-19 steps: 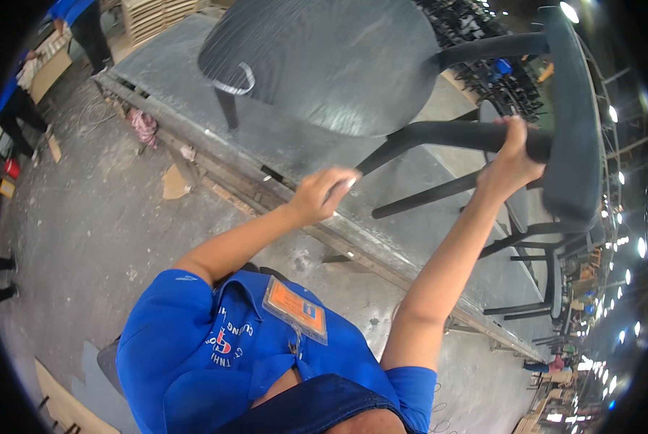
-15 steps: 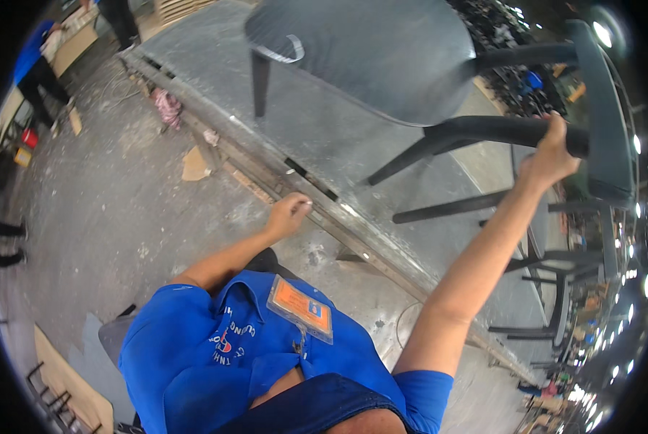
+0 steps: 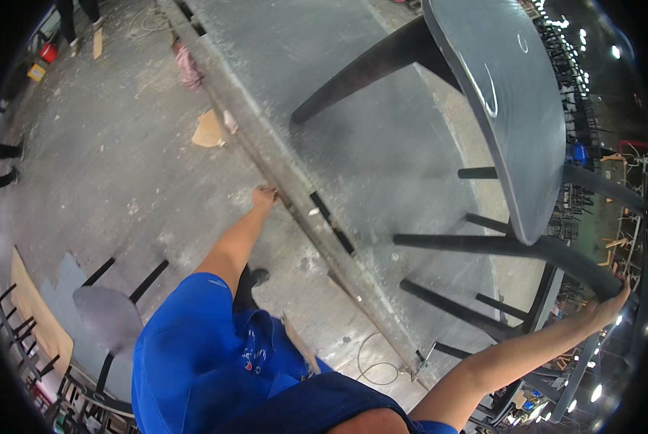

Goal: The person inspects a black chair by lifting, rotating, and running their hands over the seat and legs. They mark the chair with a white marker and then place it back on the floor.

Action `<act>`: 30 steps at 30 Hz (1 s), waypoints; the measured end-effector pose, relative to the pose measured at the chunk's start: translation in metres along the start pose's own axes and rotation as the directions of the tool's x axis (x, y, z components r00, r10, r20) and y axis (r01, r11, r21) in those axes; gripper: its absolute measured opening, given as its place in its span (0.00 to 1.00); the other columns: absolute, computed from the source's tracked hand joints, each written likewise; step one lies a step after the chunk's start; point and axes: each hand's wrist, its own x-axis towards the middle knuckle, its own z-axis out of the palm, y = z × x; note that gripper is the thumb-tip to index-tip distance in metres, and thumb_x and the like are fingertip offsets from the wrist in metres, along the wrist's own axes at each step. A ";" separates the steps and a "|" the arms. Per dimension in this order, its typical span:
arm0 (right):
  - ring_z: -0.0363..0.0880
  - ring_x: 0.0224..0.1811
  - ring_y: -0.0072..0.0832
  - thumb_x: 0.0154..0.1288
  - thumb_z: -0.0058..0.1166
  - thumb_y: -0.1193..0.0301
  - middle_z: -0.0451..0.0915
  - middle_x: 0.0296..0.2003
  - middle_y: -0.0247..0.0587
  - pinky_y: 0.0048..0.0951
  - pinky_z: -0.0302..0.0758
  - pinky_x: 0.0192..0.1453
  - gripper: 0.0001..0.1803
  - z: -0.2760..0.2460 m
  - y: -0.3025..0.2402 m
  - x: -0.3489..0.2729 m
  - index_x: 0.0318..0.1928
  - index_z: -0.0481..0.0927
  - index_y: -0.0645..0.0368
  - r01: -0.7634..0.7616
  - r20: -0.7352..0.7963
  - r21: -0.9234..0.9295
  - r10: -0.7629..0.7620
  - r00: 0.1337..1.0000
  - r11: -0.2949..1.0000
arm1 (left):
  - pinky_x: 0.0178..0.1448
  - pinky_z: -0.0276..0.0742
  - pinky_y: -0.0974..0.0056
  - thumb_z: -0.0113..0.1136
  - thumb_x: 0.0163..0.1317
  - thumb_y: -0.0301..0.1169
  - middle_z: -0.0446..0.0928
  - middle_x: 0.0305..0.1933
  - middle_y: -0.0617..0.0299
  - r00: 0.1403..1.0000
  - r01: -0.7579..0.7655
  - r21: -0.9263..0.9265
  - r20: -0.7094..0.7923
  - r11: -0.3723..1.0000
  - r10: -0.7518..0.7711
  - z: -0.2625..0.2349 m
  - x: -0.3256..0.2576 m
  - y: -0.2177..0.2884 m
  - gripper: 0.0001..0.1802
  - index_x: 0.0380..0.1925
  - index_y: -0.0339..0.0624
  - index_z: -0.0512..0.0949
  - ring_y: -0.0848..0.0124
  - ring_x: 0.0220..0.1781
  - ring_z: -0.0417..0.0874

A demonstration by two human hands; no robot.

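Observation:
A dark grey chair [image 3: 519, 108] with black legs is over the right part of the grey-topped table [image 3: 266, 50], its seat tipped steeply on edge. My right hand [image 3: 607, 309] reaches far right and is closed round the chair's black frame, at the end of a curved bar. Whether the chair's lower legs touch the table I cannot tell. My left hand [image 3: 265, 195] is by the near table edge, away from the chair. Its fingers are curled closed; what they hold, if anything, is too small to make out.
A pink cloth [image 3: 188, 69] hangs at the table edge, with a piece of cardboard [image 3: 208, 130] on the floor below. Behind me at left is another grey chair [image 3: 107, 315]. A looped cable [image 3: 377, 365] lies near the table. Other people's legs [image 3: 2, 166] show at far left.
The chair has tipped from a near-level seat to a steep one and shifted right, with my right hand still on its frame. My left hand has moved slightly left and up; my view has turned.

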 end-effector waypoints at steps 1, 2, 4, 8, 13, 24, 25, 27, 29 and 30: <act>0.79 0.37 0.34 0.57 0.60 0.70 0.79 0.33 0.45 0.33 0.78 0.48 0.12 0.002 0.001 0.000 0.37 0.78 0.68 0.010 -0.011 -0.019 -0.011 1.000 1.000 | 0.32 0.81 0.64 0.58 0.61 0.24 0.80 0.34 0.52 0.999 0.024 -0.013 -0.037 1.000 -0.024 0.013 0.018 -0.002 0.07 0.37 0.33 0.77 0.63 0.35 0.84; 0.78 0.37 0.34 0.58 0.60 0.70 0.78 0.33 0.44 0.33 0.78 0.48 0.12 0.006 0.001 -0.001 0.36 0.78 0.67 0.024 -0.026 -0.037 -0.025 0.999 0.999 | 0.33 0.81 0.63 0.59 0.60 0.26 0.81 0.36 0.52 0.997 0.044 -0.056 -0.067 0.997 -0.048 0.022 0.036 -0.004 0.09 0.39 0.33 0.77 0.62 0.37 0.84; 0.78 0.37 0.33 0.59 0.59 0.69 0.78 0.33 0.43 0.33 0.78 0.48 0.11 0.013 -0.002 -0.008 0.35 0.77 0.66 0.038 -0.088 -0.074 -0.045 0.995 0.997 | 0.36 0.81 0.61 0.62 0.56 0.29 0.83 0.38 0.54 0.911 -0.339 0.681 0.067 0.649 0.406 0.028 0.066 -0.010 0.12 0.39 0.35 0.79 0.62 0.38 0.85; 0.78 0.37 0.30 0.61 0.57 0.66 0.77 0.32 0.40 0.32 0.77 0.46 0.11 0.023 -0.012 -0.036 0.35 0.77 0.63 -0.007 -0.149 -0.076 -0.004 0.989 0.997 | 0.36 0.80 0.61 0.63 0.56 0.30 0.83 0.38 0.56 0.961 -0.243 0.663 0.067 0.708 0.267 0.038 0.097 -0.012 0.13 0.39 0.35 0.79 0.63 0.37 0.85; 0.76 0.36 0.28 0.61 0.56 0.65 0.76 0.31 0.38 0.29 0.75 0.44 0.11 0.022 -0.030 -0.072 0.35 0.76 0.61 0.012 -0.185 -0.072 -0.026 0.982 0.997 | 0.36 0.80 0.60 0.63 0.55 0.32 0.84 0.38 0.57 0.990 -0.135 0.675 0.066 0.725 0.123 0.043 0.102 0.000 0.13 0.39 0.36 0.80 0.63 0.37 0.85; 0.67 0.31 0.24 0.60 0.54 0.70 0.66 0.27 0.36 0.28 0.68 0.38 0.15 -0.007 -0.090 -0.219 0.44 0.66 0.62 0.336 -0.283 0.015 -0.318 0.905 0.942 | 0.24 0.69 0.70 0.50 0.65 0.29 0.76 0.22 0.65 0.770 -0.637 0.098 0.069 0.764 0.634 -0.101 0.000 0.162 0.07 0.31 0.41 0.77 0.76 0.22 0.74; 0.66 0.30 0.25 0.60 0.53 0.70 0.65 0.26 0.38 0.28 0.68 0.37 0.15 -0.011 -0.098 -0.237 0.44 0.65 0.64 0.376 -0.287 0.019 -0.356 0.889 0.926 | 0.23 0.67 0.72 0.50 0.67 0.30 0.75 0.21 0.67 0.763 -0.641 0.025 0.127 0.767 0.634 -0.115 -0.031 0.215 0.09 0.30 0.41 0.76 0.78 0.21 0.72; 0.69 0.31 0.26 0.59 0.55 0.73 0.66 0.28 0.36 0.30 0.71 0.39 0.14 -0.026 -0.109 -0.281 0.42 0.67 0.61 0.416 -0.335 0.139 -0.353 0.874 0.899 | 0.32 0.70 0.73 0.50 0.69 0.43 0.77 0.32 0.67 0.567 -0.798 -0.025 0.308 0.602 0.764 -0.122 -0.105 0.317 0.15 0.40 0.42 0.77 0.79 0.30 0.75; 0.67 0.32 0.26 0.59 0.53 0.75 0.66 0.31 0.37 0.31 0.70 0.39 0.13 -0.044 -0.119 -0.328 0.43 0.66 0.60 0.500 -0.267 0.176 -0.448 0.853 0.848 | 0.53 0.74 0.62 0.43 0.69 0.53 0.77 0.51 0.59 0.421 -0.812 -0.137 0.534 0.567 0.733 -0.121 -0.193 0.394 0.28 0.57 0.44 0.71 0.71 0.51 0.78; 0.66 0.33 0.26 0.59 0.51 0.77 0.66 0.33 0.39 0.32 0.69 0.38 0.13 -0.050 -0.120 -0.350 0.43 0.65 0.59 0.538 -0.283 0.208 -0.476 0.833 0.817 | 0.61 0.69 0.53 0.37 0.68 0.59 0.72 0.60 0.52 0.327 -0.809 -0.161 0.676 0.565 0.661 -0.116 -0.236 0.427 0.34 0.62 0.45 0.68 0.59 0.61 0.72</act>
